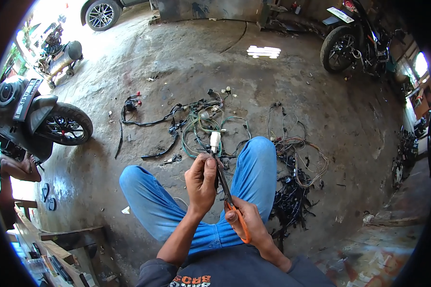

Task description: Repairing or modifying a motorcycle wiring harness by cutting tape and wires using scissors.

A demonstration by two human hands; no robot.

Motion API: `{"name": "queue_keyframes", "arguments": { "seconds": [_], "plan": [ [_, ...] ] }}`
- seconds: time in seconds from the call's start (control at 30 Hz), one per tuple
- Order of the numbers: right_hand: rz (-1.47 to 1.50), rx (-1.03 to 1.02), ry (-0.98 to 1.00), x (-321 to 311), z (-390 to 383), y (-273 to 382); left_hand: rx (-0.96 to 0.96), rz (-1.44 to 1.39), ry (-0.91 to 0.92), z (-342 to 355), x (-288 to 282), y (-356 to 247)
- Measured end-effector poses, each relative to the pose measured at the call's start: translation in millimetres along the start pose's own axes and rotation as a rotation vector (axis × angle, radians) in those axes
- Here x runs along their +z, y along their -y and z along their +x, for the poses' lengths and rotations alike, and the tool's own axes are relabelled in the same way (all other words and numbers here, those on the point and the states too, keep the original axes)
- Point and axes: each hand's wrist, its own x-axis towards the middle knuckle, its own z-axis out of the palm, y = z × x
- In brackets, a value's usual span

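Now, left hand [201, 184]: thumb and forefinger pressed together, pinching a dark cable [214, 154] between the two blue-jeaned knees [259, 155].
White connector [215, 139]: there it is, just beyond the left fingertips, poking out past the top of the thumb rather than inside the grip, with the cable running from its lower end into the pinch.
Right hand [251, 220]: lower and off to the side, fingers curled around the orange handles of the scissors [226, 191], thumb laid across the near loop.
Dark blades: slanting up and leftward from that fist, tips close by the left thumb; whether they stand parted or closed, I can't tell.
Wire harness [203, 119]: sprawled on the concrete floor [292, 71] beyond the connector, black sleeved branches reaching left, green loops in the middle.
Second tangle [292, 193]: out past the right knee, a dense black heap with paler loops above it.
Edges: a motorcycle [62, 124] at left, sandals [48, 197] below its wheel, another bike [342, 48] at upper right.
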Motion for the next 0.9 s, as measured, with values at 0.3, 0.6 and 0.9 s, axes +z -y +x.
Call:
{"name": "queue_keyframes", "arguments": {
  "seconds": [0.3,0.6,0.9],
  "plan": [
    [0.117,0.073,0.041,5,-6,3,-0.089,-0.228,-0.091,-5,3,11],
    [0.172,0.147,0.138,2,-11,-3,-0.082,-0.297,-0.191,1,-1,13],
    [0.174,0.173,0.119,5,-8,-3,-0.065,-0.281,-0.151,-5,1,19]
  ]
}}
